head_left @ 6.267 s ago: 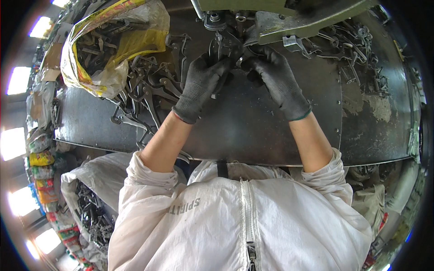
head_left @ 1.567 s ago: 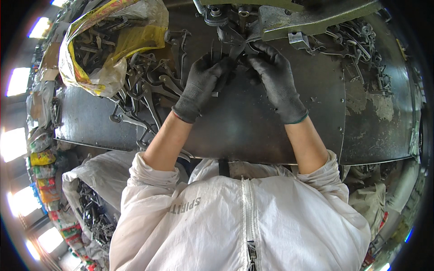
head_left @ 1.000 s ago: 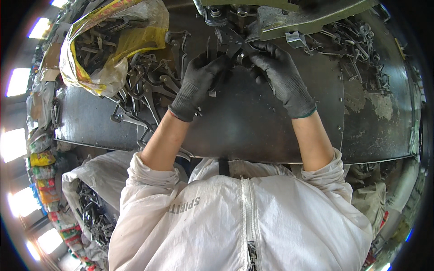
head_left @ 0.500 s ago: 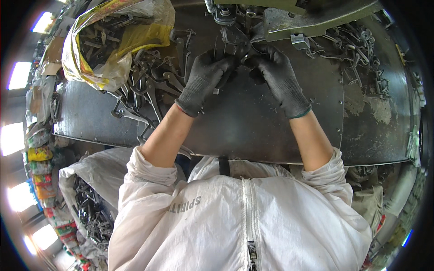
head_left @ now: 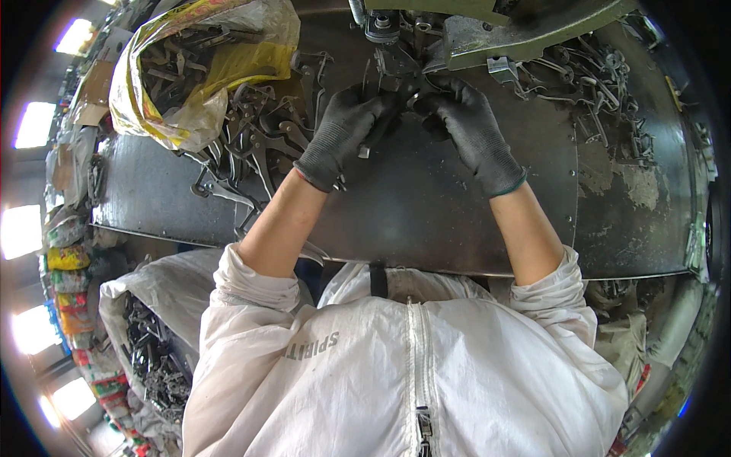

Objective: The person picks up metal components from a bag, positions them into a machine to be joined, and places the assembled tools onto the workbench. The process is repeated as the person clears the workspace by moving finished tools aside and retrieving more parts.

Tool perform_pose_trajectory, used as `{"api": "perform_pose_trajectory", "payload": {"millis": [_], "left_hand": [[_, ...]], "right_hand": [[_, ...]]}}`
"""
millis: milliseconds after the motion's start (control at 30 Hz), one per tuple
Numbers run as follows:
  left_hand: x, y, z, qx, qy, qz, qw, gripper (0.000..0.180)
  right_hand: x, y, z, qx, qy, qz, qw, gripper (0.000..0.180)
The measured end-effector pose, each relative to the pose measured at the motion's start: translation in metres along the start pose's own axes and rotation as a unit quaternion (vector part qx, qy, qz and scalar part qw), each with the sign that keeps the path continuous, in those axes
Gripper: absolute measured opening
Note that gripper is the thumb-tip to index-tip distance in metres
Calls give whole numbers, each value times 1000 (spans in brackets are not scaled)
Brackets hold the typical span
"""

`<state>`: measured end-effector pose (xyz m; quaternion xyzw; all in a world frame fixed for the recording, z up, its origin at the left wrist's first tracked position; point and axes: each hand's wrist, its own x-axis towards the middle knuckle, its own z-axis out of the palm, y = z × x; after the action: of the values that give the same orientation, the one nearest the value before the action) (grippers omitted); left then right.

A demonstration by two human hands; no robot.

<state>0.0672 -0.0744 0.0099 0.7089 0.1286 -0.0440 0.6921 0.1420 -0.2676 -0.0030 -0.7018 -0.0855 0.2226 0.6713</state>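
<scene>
Both hands wear dark grey gloves and meet under the machine head at the top middle. My left hand (head_left: 346,129) is closed around a dark metal part (head_left: 408,88), whose outline partly merges with the glove. A light metal end (head_left: 364,152) sticks out below that palm. My right hand (head_left: 468,126) has its fingers bent together at the right side of the part, close to a small bright spot. What those fingers pinch is hidden. Left of my left hand lies a heap of metal plier arms (head_left: 255,141).
A green machine (head_left: 533,38) with a press head (head_left: 381,29) overhangs the metal bench (head_left: 457,228). A yellow and clear bag (head_left: 251,65) of metal parts stands at the far left. More loose metal parts (head_left: 601,91) lie right. Below the bench's left edge is a white sack (head_left: 122,293).
Both hands stay under the machine head; the right fingers have shifted very slightly at the part. The bag and heap appear a little farther right in the picture.
</scene>
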Motion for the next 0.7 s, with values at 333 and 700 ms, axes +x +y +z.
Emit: {"api": "perform_pose_trajectory", "payload": {"millis": [333, 700], "left_hand": [[13, -23, 0, 59, -6, 201, 978, 29], [9, -16, -9, -6, -20, 22, 1000, 32]], "right_hand": [[-2, -9, 2, -46, 1, 19, 999, 32], [1, -11, -3, -28, -18, 42, 999, 33]]}}
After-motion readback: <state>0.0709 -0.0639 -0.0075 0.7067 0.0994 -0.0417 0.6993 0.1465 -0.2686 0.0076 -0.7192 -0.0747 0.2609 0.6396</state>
